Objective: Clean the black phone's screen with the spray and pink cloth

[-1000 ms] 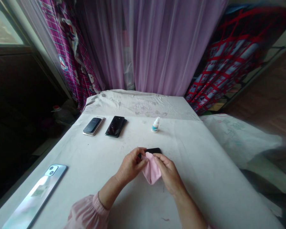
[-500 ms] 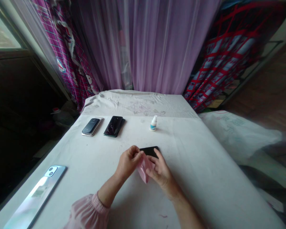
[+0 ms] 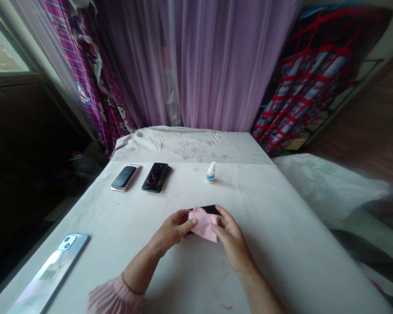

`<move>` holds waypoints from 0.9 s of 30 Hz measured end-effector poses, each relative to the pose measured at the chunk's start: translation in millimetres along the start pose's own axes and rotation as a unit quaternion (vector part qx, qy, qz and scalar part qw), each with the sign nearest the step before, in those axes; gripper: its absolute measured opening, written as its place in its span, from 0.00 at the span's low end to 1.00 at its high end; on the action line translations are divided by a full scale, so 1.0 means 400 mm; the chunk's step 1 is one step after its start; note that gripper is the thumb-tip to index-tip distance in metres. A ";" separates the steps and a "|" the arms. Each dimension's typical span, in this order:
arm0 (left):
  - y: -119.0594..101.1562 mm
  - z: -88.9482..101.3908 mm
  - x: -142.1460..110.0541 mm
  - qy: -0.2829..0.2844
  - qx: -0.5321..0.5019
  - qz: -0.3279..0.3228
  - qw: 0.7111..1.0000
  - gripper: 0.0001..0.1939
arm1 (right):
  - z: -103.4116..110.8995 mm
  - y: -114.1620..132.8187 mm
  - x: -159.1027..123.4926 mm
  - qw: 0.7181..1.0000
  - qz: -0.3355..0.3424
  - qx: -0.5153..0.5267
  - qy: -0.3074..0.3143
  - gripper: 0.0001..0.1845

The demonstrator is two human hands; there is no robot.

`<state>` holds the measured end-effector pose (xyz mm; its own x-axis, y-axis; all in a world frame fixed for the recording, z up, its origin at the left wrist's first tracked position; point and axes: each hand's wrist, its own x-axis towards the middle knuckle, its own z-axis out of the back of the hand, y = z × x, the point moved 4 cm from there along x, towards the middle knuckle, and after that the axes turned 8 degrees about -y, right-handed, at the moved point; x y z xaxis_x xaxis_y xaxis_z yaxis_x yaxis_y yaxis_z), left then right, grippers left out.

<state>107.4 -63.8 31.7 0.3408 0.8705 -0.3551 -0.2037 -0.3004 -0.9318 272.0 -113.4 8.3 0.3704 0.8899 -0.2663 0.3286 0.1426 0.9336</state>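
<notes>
A small pink cloth (image 3: 203, 223) lies spread over a black phone (image 3: 211, 209), whose far edge shows past it. My left hand (image 3: 175, 229) is closed at the left side, its thumb on the cloth and its fingers by the phone's end. On the other side, my right hand (image 3: 229, 231) grips the cloth's right edge with the thumb, while the forefinger rests at the phone's far right corner. Most of the phone is hidden under the cloth and hands. Beyond them stands a small white spray bottle (image 3: 210, 173) with a blue label.
Two stacked phones (image 3: 125, 178) sit at the back left, beside another pair of dark phones (image 3: 156, 177). Near the front left lies a large silver-blue phone (image 3: 50, 274). A white cloth (image 3: 281, 257) covers the table. Purple curtains (image 3: 216, 65) hang behind it.
The pink cloth has gone from bunched and hanging between my hands to spread flat across the phone. My left hand has turned and lowered, its thumb now pointing right on the cloth.
</notes>
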 end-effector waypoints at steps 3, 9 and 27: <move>0.016 -0.007 0.007 0.002 -0.029 -0.017 0.999 0.34 | -0.001 0.000 0.000 1.000 0.021 0.006 0.002 0.35; 0.036 -0.030 0.006 0.019 -0.059 -0.030 0.998 0.31 | 0.004 -0.006 -0.003 0.999 -0.003 0.052 -0.018 0.36; -0.011 -0.023 -0.039 0.012 0.064 -0.291 0.954 0.11 | 0.015 0.030 -0.027 0.996 -0.012 0.030 0.082 0.15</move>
<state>111.5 -79.7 40.9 0.4517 0.8652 0.2177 -0.0829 0.2836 -0.9553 277.2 -123.9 21.1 0.2176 0.9459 -0.2409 0.3894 0.1422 0.9100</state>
